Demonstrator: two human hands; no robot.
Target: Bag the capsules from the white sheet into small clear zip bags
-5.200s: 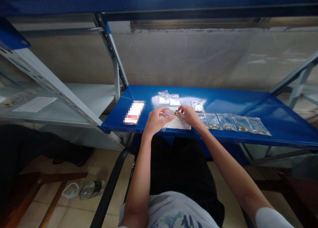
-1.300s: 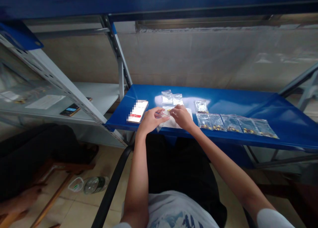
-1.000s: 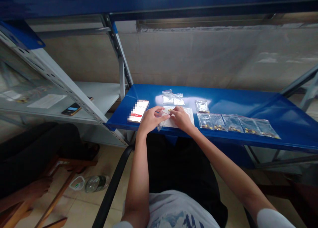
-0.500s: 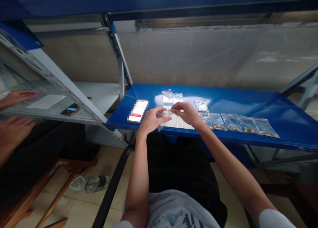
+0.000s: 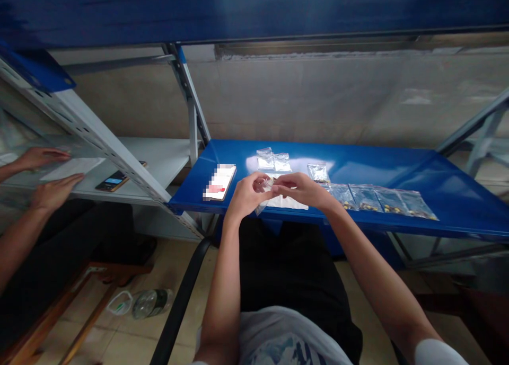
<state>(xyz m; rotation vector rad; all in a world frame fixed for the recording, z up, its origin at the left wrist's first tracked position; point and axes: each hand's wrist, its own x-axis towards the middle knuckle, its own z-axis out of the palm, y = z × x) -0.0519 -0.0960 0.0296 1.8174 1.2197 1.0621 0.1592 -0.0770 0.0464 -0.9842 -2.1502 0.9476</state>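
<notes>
My left hand and my right hand meet above the blue table, their fingertips pinching a small transparent plastic bag with something yellowish in it. A white sheet lies under both hands. Two small transparent bags lie just beyond them, and a third lies further right. To the right, a row of several bags holding small yellow and dark parts lies near my right wrist. A phone with a blurred screen lies left of my left hand.
The blue metal tabletop spans the view, with grey shelf uprights behind it. At the left, a co-worker's hands are at a lower shelf holding white paper and a dark phone. A plastic bottle lies on the floor.
My hands have drawn closer, with the right hand moved left to join the left at the small bag. The co-worker's hands have moved further onto the shelf at the left.
</notes>
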